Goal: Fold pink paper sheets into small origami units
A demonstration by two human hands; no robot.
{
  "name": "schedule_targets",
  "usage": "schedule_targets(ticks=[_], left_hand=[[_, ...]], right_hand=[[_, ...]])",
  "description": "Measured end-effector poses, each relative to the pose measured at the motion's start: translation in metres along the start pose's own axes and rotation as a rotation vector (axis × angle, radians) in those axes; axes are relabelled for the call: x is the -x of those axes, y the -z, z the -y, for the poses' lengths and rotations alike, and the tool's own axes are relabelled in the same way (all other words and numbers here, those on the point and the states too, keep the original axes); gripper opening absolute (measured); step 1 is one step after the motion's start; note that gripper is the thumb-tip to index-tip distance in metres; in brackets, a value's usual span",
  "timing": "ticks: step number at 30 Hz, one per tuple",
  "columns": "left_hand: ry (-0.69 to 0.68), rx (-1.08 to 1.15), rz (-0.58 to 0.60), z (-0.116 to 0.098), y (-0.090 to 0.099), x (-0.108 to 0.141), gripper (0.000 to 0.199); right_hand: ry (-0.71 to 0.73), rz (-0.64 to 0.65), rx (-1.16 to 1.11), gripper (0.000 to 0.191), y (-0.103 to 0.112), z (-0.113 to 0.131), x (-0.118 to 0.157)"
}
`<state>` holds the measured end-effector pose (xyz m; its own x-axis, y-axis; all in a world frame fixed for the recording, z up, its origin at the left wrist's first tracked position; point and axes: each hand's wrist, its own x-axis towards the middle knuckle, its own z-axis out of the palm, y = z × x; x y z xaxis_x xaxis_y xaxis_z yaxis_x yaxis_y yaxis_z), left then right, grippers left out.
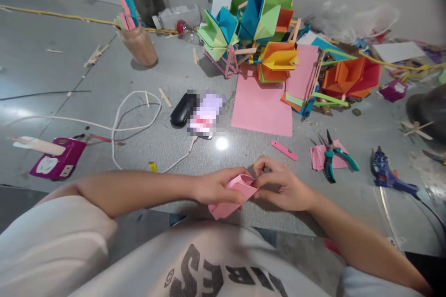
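A folded piece of pink paper (232, 197) is held low, close to the table's front edge. My left hand (223, 185) wraps around its left side, thumb across the front. At its right corner, the fingers of my right hand (278, 185) pinch the paper's edge. The top of the folded piece gapes a little between the hands. Just beyond my right hand lies a small pink cutter (285, 150). Further right, pliers with teal handles (330, 160) rest on small pink paper pieces (317, 157).
Colourful folded-paper shapes (254, 18) stand at the back beside pink sheets (263, 106). A phone (207, 113) and black case (181, 110) lie ahead, with a white cable (118, 130) looping left. A blue glue gun (390, 171) is at right, a cup of sticks (139, 46) at back left.
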<state>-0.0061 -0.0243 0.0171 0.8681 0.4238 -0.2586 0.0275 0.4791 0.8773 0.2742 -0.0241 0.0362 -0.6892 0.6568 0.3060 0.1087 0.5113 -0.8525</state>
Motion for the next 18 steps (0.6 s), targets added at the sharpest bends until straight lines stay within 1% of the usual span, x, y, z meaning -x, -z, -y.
schedule_targets(ticks=[2,5,9,11,15,18], left_hand=[[0.025,0.039,0.001,0.002,0.001,0.0,0.059],[0.097,0.085,0.019,0.003,0.003,0.001,0.064],[0.101,0.089,0.037,0.0,0.005,0.002,0.055],[0.116,0.077,0.039,-0.001,0.007,0.001,0.053],[0.19,0.146,0.023,-0.001,0.009,-0.003,0.057],[0.176,0.198,0.037,0.002,0.013,-0.006,0.061]], right_hand=[[-0.032,0.008,-0.042,0.009,0.001,-0.001,0.0],[-0.046,0.033,-0.069,0.011,0.002,-0.005,-0.001],[-0.073,0.083,-0.122,0.025,0.001,-0.009,-0.002],[-0.103,0.103,-0.129,0.028,0.0,-0.01,-0.001],[-0.089,0.079,-0.071,0.015,0.001,-0.011,0.0],[-0.065,0.063,-0.044,0.013,0.004,-0.013,0.0]])
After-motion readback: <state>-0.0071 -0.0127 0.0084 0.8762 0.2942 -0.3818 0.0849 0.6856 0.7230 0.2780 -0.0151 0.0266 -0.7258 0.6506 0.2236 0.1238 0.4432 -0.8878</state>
